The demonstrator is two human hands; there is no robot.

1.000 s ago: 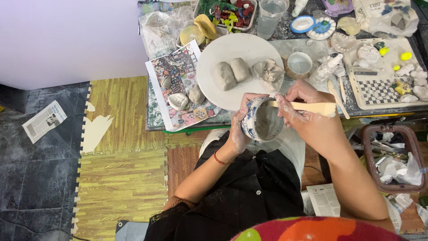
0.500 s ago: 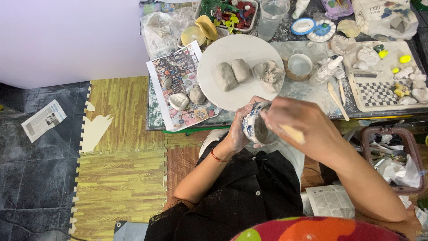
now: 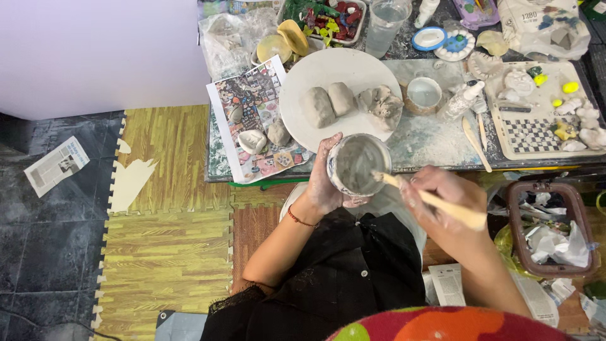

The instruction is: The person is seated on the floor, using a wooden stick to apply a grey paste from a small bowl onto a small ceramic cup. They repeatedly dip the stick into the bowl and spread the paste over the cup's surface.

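The cup [image 3: 358, 164] is sitting in the left hand [image 3: 325, 183], above the lap and just off the near edge of the table [image 3: 435, 142]; its inside is coated grey. The left fingers are curling round the cup's side, thumb at the rim. The right hand [image 3: 442, 196] is pinching a wooden stick [image 3: 432, 201] between thumb and fingers, its tip dipping into the cup's mouth. Just beyond, a white plate [image 3: 334, 72] is carrying three clay lumps [image 3: 344, 104]. A small bowl [image 3: 424, 93] is standing to the plate's right, and a printed sheet [image 3: 255, 120] is lying to its left. A brown bin [image 3: 548, 230] is standing on the floor to the right.
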